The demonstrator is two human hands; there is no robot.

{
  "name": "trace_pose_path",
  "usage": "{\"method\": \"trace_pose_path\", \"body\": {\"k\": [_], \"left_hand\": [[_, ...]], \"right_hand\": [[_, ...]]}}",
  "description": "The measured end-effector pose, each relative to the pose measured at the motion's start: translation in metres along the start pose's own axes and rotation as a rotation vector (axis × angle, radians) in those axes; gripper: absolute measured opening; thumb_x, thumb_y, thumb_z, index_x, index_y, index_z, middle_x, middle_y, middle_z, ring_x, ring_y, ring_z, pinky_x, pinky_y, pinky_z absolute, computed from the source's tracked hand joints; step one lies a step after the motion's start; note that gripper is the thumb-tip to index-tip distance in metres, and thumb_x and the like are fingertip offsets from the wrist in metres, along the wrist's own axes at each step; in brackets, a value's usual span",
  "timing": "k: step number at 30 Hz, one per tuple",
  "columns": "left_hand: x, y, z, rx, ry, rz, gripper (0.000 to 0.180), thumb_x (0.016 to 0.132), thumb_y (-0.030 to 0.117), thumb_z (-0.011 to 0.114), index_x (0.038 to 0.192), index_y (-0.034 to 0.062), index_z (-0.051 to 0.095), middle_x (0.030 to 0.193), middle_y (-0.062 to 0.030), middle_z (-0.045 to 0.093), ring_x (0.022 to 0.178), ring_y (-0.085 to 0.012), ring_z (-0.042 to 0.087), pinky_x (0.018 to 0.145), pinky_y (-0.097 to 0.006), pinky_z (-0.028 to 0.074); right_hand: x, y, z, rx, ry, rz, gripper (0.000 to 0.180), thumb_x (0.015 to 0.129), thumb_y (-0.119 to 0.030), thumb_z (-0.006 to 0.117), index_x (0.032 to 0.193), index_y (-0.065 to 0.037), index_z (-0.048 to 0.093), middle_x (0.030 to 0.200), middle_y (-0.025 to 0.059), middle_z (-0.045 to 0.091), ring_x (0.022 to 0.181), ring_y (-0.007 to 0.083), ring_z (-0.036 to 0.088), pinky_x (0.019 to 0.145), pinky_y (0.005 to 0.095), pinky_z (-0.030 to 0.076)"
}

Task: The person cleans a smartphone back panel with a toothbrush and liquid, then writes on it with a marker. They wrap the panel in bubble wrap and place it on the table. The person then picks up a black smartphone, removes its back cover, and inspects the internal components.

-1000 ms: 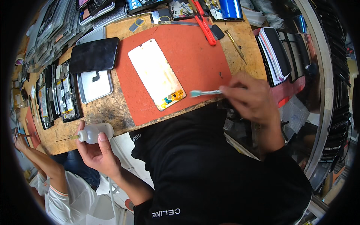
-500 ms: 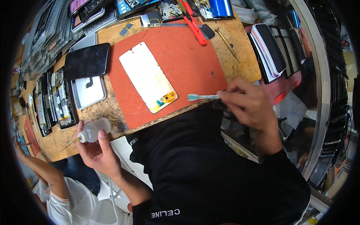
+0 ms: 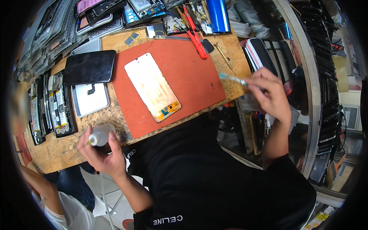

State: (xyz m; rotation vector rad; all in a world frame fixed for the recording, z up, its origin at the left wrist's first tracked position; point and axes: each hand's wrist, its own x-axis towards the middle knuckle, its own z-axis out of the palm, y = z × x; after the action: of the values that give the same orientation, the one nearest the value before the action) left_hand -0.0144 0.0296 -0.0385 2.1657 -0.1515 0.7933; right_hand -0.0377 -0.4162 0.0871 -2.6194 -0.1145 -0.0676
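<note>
A worn wooden workbench (image 3: pixel 57 151) crowded with phone parts carries a red work mat (image 3: pixel 184 65), and on the mat lies a white phone screen panel (image 3: pixel 152 86), face down, its lower edge with a small flex connector turned toward the person. The left hand (image 3: pixel 102 153) is closed around a small clear squeeze bottle (image 3: pixel 100 135) at the bench's near edge, nozzle pointing left. The right hand (image 3: pixel 270 94) is pinched together on a slim light-blue brush-like tool (image 3: pixel 233 78), held over the bench's right corner, apart from the panel. This looks like the readying step before cleaning or wetting the panel: both tools are in hand but neither touches it. The next move likely calls for bringing nozzle and tool tip to the panel gently, avoiding the connector. A dark phone (image 3: pixel 89 67) and red-handled cutters (image 3: pixel 196 38) lie nearby.
</note>
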Motion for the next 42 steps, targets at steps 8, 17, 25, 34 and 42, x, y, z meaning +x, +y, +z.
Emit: {"method": "trace_pose_path", "body": {"k": [8,17,25,34,42], "left_hand": [[0.006,0.005,0.001,0.130,-0.081,0.036,0.063,0.082,0.006,0.090,0.138,-0.0051,0.062,0.116,-0.0199,0.070,0.101,-0.0348,0.069,0.089,-0.042,0.055],[0.005,0.012,0.003,0.016,-0.024,-0.028,0.064,0.078,0.011,0.093,0.133,-0.0036,0.064,0.112,-0.0183,0.070,0.096,-0.0320,0.071,0.084,-0.039,0.057],[0.057,-0.028,-0.108,-0.013,0.064,-0.361,0.057,0.097,0.012,0.077,0.146,-0.0074,0.055,0.123,-0.0126,0.067,0.112,-0.0186,0.066,0.101,-0.034,0.052],[0.297,-0.266,-0.157,0.536,0.113,-0.258,0.054,0.085,0.039,0.085,0.114,-0.0033,0.069,0.107,-0.0238,0.077,0.102,-0.0396,0.075,0.088,-0.046,0.057],[0.343,-0.405,-0.127,0.816,-0.058,-0.294,0.083,0.072,0.061,0.087,0.120,-0.0060,0.074,0.118,-0.0316,0.075,0.116,-0.0469,0.071,0.104,-0.052,0.053]], "right_hand": [[0.132,-0.044,0.069,-0.159,0.575,-0.242,0.035,0.090,0.003,0.072,0.124,-0.001,0.073,0.110,0.0189,0.070,0.103,0.0357,0.070,0.094,0.0399,0.054],[0.073,-0.147,0.131,-0.357,0.068,-0.191,0.091,0.077,-0.055,0.090,0.139,0.004,0.061,0.107,0.0191,0.067,0.095,0.0360,0.067,0.082,0.0464,0.052],[0.072,-0.117,0.118,-0.380,0.064,-0.136,0.088,0.079,-0.030,0.086,0.150,0.008,0.049,0.111,0.0199,0.061,0.105,0.0386,0.061,0.095,0.0485,0.049],[0.088,-0.090,0.116,-0.089,-0.006,-0.111,0.077,0.074,-0.028,0.091,0.137,0.002,0.058,0.114,0.0173,0.060,0.109,0.0363,0.059,0.095,0.0460,0.049],[0.076,-0.063,0.140,0.150,0.188,-0.152,0.062,0.078,-0.029,0.089,0.126,0.000,0.061,0.115,0.0156,0.065,0.101,0.0320,0.062,0.093,0.0441,0.048]]}}
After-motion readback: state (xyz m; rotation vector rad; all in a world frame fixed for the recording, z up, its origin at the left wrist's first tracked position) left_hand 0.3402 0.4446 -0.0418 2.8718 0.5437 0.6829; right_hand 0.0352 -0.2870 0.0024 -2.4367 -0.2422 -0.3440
